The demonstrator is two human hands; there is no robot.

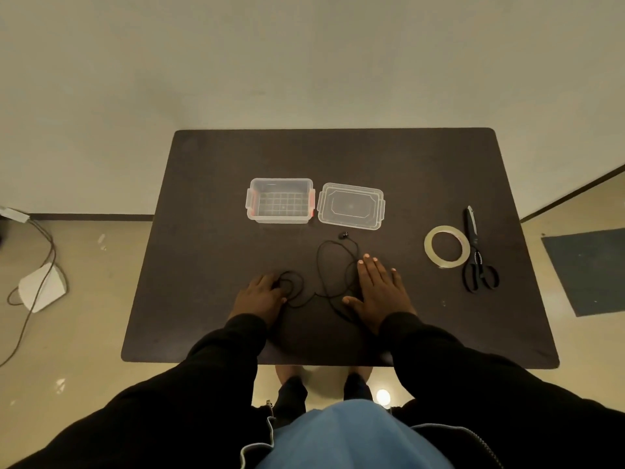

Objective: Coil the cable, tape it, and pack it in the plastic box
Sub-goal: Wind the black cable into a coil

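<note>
A thin black cable lies in loose loops on the dark table, with a small plug end toward the box. My left hand rests at the cable's left loops, fingertips bent onto them; whether it grips the cable is unclear. My right hand lies flat on the table, fingers straight, at the cable's right loop. Behind the cable, the clear plastic box stands open and its lid lies beside it on the right. A roll of clear tape lies at the right.
Black scissors lie just right of the tape roll. The table's front edge is close to my body. On the floor to the left are a white object and a trailing cord; a dark mat lies on the floor at the right.
</note>
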